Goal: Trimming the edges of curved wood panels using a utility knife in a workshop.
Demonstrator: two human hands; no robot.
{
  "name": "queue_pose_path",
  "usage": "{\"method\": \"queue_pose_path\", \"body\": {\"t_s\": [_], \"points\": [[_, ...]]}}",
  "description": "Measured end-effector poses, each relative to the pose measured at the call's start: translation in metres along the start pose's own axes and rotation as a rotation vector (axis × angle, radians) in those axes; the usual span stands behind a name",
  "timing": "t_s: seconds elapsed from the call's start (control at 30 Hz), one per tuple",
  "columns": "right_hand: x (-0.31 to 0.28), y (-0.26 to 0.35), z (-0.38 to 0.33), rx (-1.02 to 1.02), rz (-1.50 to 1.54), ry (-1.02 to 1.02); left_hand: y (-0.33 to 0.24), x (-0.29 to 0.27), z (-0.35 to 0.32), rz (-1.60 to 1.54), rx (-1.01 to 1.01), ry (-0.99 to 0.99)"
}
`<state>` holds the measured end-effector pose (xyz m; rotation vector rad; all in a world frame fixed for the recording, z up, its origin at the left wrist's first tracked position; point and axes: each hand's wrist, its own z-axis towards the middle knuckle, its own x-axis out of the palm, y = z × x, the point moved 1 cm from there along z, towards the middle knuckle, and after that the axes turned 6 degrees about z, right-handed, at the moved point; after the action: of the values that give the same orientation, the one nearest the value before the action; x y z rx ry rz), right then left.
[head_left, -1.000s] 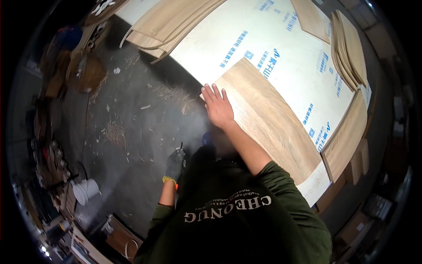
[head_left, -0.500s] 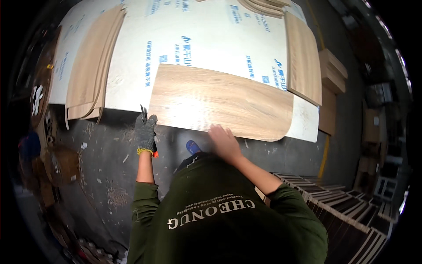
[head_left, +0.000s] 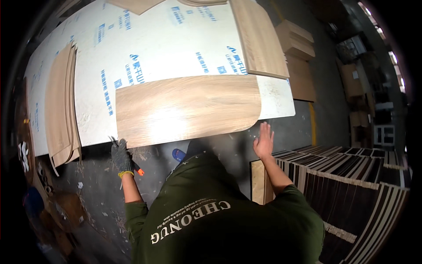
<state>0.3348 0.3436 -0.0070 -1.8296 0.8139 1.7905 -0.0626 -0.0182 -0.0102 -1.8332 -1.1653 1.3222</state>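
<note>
A wood-grain board [head_left: 189,108] with one rounded corner lies flat along the near edge of the white worktable [head_left: 167,48]. At its near left corner, my left hand [head_left: 121,156], in a grey glove, is closed round a slim tool [head_left: 139,170] with a dark tip and an orange end. The fingers hide most of that tool, so its kind is unclear. My bare right hand [head_left: 263,141] is held over the floor just off the rounded corner, fingers stretched out and holding nothing. It appears apart from the board.
Curved wood-grain panels [head_left: 61,105] are stacked at the table's left end. More panels [head_left: 259,39] lie at the far right. Cardboard boxes [head_left: 299,75] stand beyond. Tightly stacked strips or boards [head_left: 334,176] stand by my right arm. Shavings litter the floor [head_left: 105,193].
My right hand has moved right, from the middle of the board's near edge to beyond its rounded corner. The view has turned, shifting the table leftward. My left hand stays at the board's left corner.
</note>
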Motion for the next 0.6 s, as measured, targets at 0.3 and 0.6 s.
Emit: {"method": "queue_pose_path", "body": {"t_s": [0.3, 0.6], "points": [[0.048, 0.035, 0.045, 0.851, 1.635, -0.169, 0.029, -0.005, 0.017, -0.229, -0.073, -0.022], [0.042, -0.006, 0.026, 0.972, 1.75, 0.031, 0.033, -0.018, -0.037, -0.089, 0.021, -0.068]]}}
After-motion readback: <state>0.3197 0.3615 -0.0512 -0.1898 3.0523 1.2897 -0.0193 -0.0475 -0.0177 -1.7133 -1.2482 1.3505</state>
